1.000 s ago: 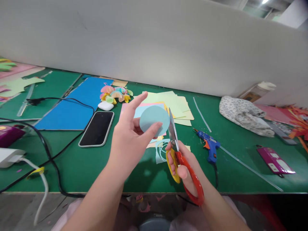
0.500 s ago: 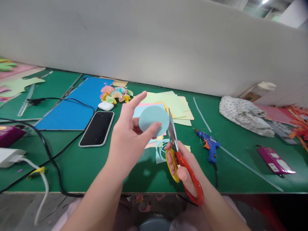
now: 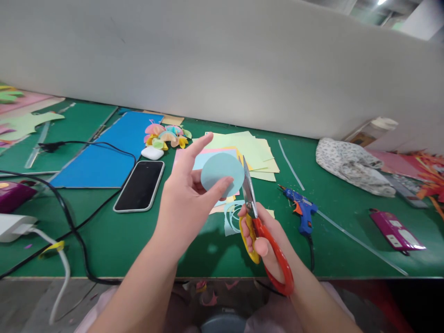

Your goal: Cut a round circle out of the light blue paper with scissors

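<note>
Between the thumb and fingers of my left hand (image 3: 187, 199) is a round light-blue paper disc (image 3: 220, 171), its face turned toward me. My right hand (image 3: 268, 236) grips a pair of scissors (image 3: 250, 209) by its red and yellow handles. The blades point up and stand close to the disc's right edge; whether they touch it I cannot tell. Below the disc, curled light-blue paper strips (image 3: 233, 216) lie on the table. Behind my hands is a spread of pale green paper sheets (image 3: 249, 143), with blue, pink and yellow ones partly hidden.
A phone (image 3: 139, 187), a white case (image 3: 152, 153) and folded paper flowers (image 3: 166, 134) lie left of my hands, by a blue board (image 3: 107, 155) and black cables. To the right are a blue glue gun (image 3: 303, 210), glue sticks, a purple box (image 3: 396, 231) and a patterned cloth (image 3: 350, 166).
</note>
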{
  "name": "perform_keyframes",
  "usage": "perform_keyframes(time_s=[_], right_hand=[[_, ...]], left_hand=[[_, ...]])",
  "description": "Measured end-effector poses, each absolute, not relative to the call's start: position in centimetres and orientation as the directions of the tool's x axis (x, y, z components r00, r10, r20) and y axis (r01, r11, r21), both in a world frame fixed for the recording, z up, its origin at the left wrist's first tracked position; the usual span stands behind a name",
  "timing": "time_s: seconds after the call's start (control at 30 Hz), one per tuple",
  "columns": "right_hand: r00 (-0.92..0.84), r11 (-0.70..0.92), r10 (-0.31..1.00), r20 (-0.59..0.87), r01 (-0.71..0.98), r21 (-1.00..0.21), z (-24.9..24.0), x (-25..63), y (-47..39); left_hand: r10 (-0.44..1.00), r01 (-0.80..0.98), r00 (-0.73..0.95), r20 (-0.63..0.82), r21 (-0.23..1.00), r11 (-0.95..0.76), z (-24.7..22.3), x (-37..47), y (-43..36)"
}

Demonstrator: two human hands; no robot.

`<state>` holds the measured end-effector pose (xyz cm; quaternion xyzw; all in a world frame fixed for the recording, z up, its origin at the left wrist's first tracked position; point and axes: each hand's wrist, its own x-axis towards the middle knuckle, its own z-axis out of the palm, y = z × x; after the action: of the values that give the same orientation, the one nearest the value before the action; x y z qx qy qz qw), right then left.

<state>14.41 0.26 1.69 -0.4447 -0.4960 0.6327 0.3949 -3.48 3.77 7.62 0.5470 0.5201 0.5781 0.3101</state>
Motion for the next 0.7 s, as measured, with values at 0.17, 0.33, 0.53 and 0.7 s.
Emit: perform_keyframes(time_s=[0.17, 0.33, 0.53, 0.7], right_hand=[[-0.282, -0.179, 0.945, -0.165, -0.022, -0.984, 1.66, 14.41, 0.27], [-0.281, -0.168, 0.947, -0.158, -0.014, -0.986, 1.67, 14.43, 0.28], [-0.277, -0.175, 0.946, -0.166, -0.005, -0.985, 1.84, 14.39, 0.18], [-0.27, -0.165, 0.95, -0.159, 0.0, -0.986, 1.89, 14.36, 0.16]], left_hand=[[0.926, 0.191, -0.246, 0.288, 0.951, -0.245, 7.49, -3.5, 3.73], [0.925, 0.17, -0.23, 0.304, 0.948, -0.269, 7.28, -3.61, 3.8], [0.929, 0.157, -0.249, 0.275, 0.958, -0.241, 7.73, -3.56, 3.59], [0.924, 0.134, -0.244, 0.295, 0.954, -0.269, 7.46, -3.75, 3.8]])
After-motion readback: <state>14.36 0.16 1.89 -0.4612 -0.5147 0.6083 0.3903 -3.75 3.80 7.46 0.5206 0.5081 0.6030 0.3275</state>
